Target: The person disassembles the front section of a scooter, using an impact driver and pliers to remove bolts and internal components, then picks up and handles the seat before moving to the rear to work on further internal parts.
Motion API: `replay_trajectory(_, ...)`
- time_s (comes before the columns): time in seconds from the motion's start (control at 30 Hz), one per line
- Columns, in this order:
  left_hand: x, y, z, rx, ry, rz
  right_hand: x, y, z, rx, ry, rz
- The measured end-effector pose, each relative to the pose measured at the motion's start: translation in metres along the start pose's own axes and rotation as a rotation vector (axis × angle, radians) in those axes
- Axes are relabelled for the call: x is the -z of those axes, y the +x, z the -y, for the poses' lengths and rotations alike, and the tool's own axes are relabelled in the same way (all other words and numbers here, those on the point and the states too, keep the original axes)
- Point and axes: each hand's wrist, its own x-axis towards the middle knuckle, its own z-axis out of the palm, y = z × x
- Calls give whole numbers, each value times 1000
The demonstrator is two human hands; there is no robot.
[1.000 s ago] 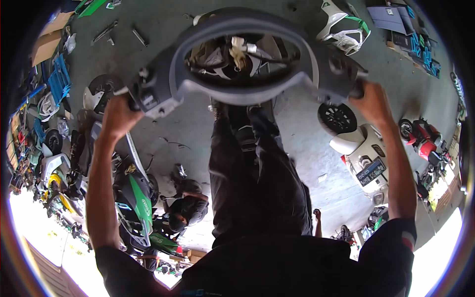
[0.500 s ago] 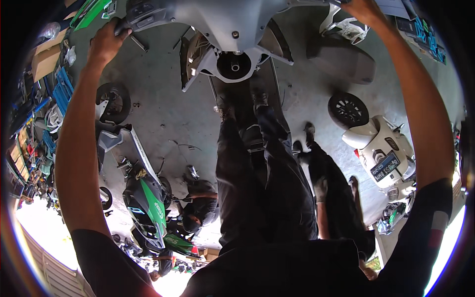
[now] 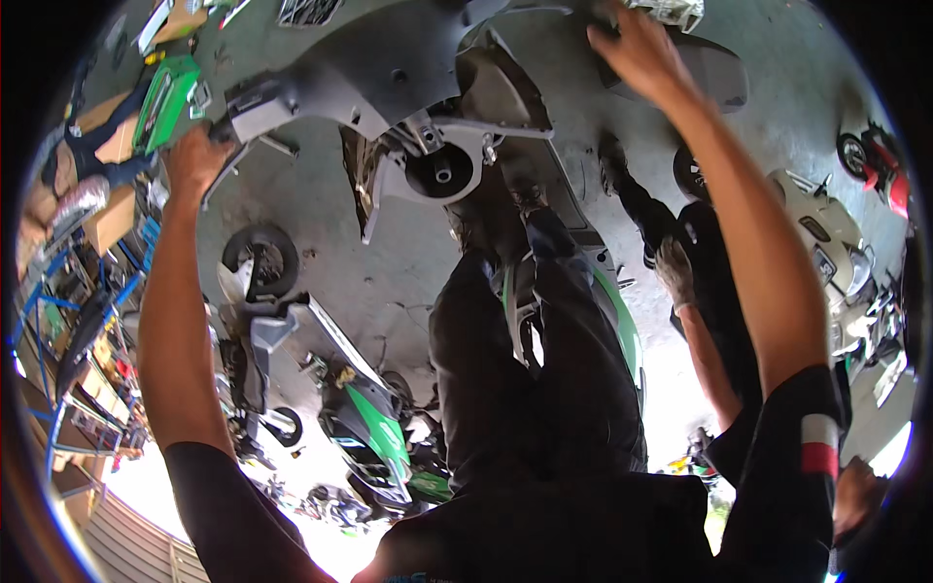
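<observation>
I stand astride a scooter with a grey handlebar cover (image 3: 360, 73); its bars are turned, left end nearer me and right end farther off. My left hand (image 3: 197, 160) is closed round the left handlebar grip, beside the brake lever (image 3: 222, 183). My right hand (image 3: 641, 58) is in the air right of the bars, thumb and fingers apart, holding nothing; some fingertips are blurred. Below the cover, the metal steering stem (image 3: 424, 134) shows above a round opening in the grey front panel (image 3: 389, 199). Green body panels (image 3: 622, 325) flank my legs.
At my right stands a person with a gloved hand (image 3: 673, 272) near the scooter. A dark seat (image 3: 714, 78) lies on the floor beyond. Left are a loose wheel (image 3: 260, 262), a green-black scooter (image 3: 364, 428), cardboard boxes (image 3: 110, 219) and blue racks (image 3: 58, 389). A cream scooter (image 3: 821, 228) stands right.
The handlebar has turned, its left end coming nearer. My right hand has let go of the right end. The person on the right has shifted, a gloved hand now beside the scooter.
</observation>
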Motion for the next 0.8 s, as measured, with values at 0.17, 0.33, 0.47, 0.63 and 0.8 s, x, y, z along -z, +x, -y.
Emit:
replay_trajectory(0.17, -9, 11, 0, -55, 77, 20, -50, -177, -60, -146, 283, 94)
replay_trajectory(0.33, -48, 9, 5, -80, 57, 77, -129, -343, -71, -447, 293, 187)
replay_trajectory(0.47, -103, -3, 26, -164, -15, 87, -199, -426, -66, -625, 271, 92)
replay_trajectory(0.63, -171, 3, 41, -436, -126, -412, -317, -501, -17, -888, 239, -472)
replay_trajectory(0.8, -168, 1, 43, -459, -134, -283, -419, -621, 121, -1078, 213, -154)
